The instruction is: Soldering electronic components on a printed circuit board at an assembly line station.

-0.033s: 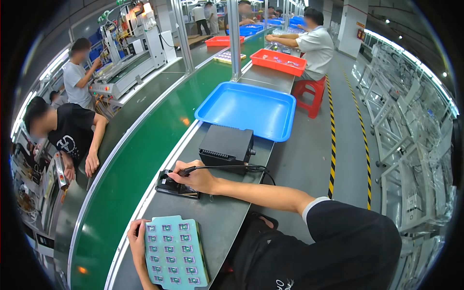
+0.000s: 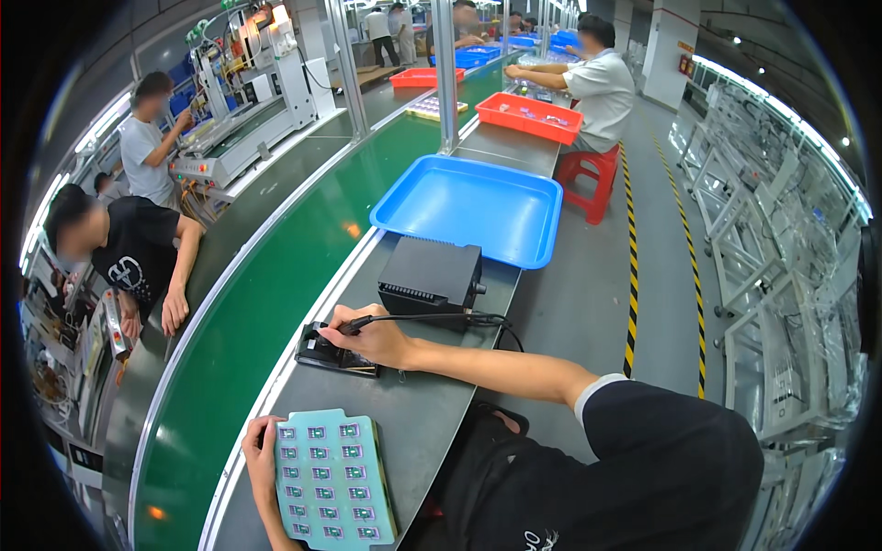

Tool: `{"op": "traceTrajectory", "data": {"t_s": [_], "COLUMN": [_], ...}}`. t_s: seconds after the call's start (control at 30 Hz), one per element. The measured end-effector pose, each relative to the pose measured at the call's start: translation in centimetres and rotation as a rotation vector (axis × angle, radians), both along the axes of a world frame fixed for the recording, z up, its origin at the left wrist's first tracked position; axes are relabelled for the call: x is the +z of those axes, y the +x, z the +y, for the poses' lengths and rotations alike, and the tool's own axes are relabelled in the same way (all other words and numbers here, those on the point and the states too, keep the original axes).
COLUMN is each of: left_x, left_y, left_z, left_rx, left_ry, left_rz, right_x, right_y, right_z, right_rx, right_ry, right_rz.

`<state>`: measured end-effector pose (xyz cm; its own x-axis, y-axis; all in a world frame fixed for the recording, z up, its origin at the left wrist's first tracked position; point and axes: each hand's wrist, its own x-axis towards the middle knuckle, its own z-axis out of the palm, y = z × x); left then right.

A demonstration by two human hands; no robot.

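My right hand is closed round the black handle of a soldering iron. The iron's tip end goes down to a black stand on the bench, where my fingers hide it. A dark cable runs from the handle back over my wrist. Below, near the bench's front edge, lies a pale green plate carrying rows of small circuit boards. My left hand grips the plate's left edge, fingers curled against its upper left corner. Behind the stand sits a black box-shaped soldering station with a knob.
A large blue tray lies beyond the station, with a red tray of small parts farther back. A green conveyor belt runs along the bench's left. One person leans across the belt; another sits on a red stool.
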<state>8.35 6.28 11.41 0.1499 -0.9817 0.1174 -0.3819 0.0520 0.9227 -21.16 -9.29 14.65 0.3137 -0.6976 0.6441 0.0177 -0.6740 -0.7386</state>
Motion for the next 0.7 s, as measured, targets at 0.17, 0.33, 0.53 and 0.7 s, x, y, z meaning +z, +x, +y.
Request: {"op": "traceTrajectory", "data": {"t_s": [0.17,0.33,0.53,0.7], "left_x": [0.2,0.1,0.1,-0.8], "left_y": [0.3,0.2,-0.7,0.8], "left_z": [0.1,0.3,0.7,1.3], "left_rx": [-0.009,-0.005,-0.007,0.092], "left_ry": [0.003,0.002,0.011,0.059], "left_rz": [0.026,0.043,0.025,-0.101], "right_x": [0.0,0.2,-0.6,-1.8], "right_y": [0.3,-0.8,-1.4,-0.6], "right_z": [0.2,1.1,1.1,0.2], "right_rx": [0.002,0.021,-0.022,-0.032], "right_ry": [-0.007,0.036,-0.055,-0.125], "right_rz": [-0.003,0.091,-0.08,0.045]}}
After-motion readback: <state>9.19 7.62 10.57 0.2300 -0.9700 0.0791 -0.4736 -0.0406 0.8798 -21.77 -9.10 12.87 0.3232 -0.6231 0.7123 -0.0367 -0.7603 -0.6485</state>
